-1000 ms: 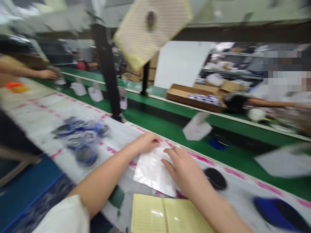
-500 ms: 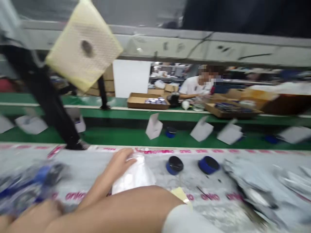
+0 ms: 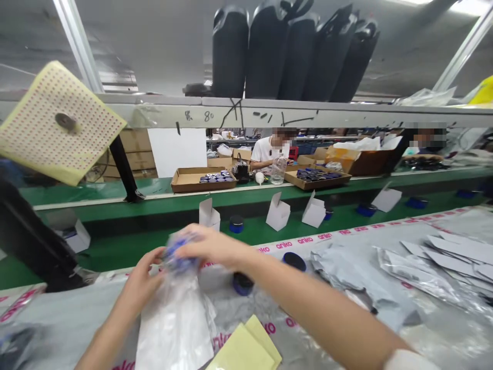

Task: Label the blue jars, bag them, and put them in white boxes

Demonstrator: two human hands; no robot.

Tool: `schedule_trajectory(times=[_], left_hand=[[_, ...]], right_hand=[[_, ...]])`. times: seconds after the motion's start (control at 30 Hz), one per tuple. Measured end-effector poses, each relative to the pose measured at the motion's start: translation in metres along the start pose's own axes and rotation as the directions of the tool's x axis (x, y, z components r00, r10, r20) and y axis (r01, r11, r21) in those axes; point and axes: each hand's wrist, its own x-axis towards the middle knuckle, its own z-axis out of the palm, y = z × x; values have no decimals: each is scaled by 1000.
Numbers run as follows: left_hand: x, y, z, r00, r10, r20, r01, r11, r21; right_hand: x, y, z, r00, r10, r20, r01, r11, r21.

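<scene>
White bag (image 3: 172,329), blue piece (image 3: 181,263) at far end

Over bench (image 3: 77,313): bag's long axis runs near to far. Left hand (image 3: 145,277) half-curled beside far end, grip unclear. Right hand (image 3: 206,246) closed on blurred blue piece; piece's axis unreadable.

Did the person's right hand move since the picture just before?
Yes. The right hand moved rightward: before, it was left of the black post's foot; now it is to the right.
</scene>
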Motion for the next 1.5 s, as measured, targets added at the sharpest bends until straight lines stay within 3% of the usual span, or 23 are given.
schedule_trajectory(times=[0.07, 0.13, 0.23, 0.37, 0.5, 0.6, 0.77, 0.9, 1.17, 1.5], left_hand=[[9, 4, 2, 989, 147, -7, -145, 973, -179], [23, 13, 11, 982, 185, 34, -161, 919, -360], [50, 40, 38, 973, 200, 111, -103, 816, -569], [80, 73, 81, 952, 263, 155, -96, 741, -664], [91, 70, 102, 942, 287, 175, -72, 679, -730], [93, 56, 97, 935, 301, 188, -55, 646, -761], [96, 42, 82, 911, 325, 255, -13, 640, -768], [99, 36, 73, 901, 326, 287, 3, 656, -755], [99, 28, 72, 912, 312, 266, 3, 644, -765], [88, 31, 64, 938, 258, 232, -13, 695, -719]], right_hand=[[-12, 7, -62, 979, 55, -197, -69, 996, -62], [-15, 14, -109, 932, 75, -356, -128, 983, -129], [-6, 20, -140, 876, 41, -481, -189, 946, -265], [18, 25, -122, 879, -141, -455, -119, 859, -497], [45, 37, -99, 842, -396, -365, 23, 703, -711], [57, 50, -93, 859, -476, -186, 115, 536, -836], [64, 59, -84, 893, -439, 98, 222, 241, -945], [65, 52, -76, 897, -397, 195, 248, 87, -965], [63, 56, -52, 907, -383, 174, 180, -21, -983], [56, 66, -18, 900, -436, 14, 43, 56, -998]])
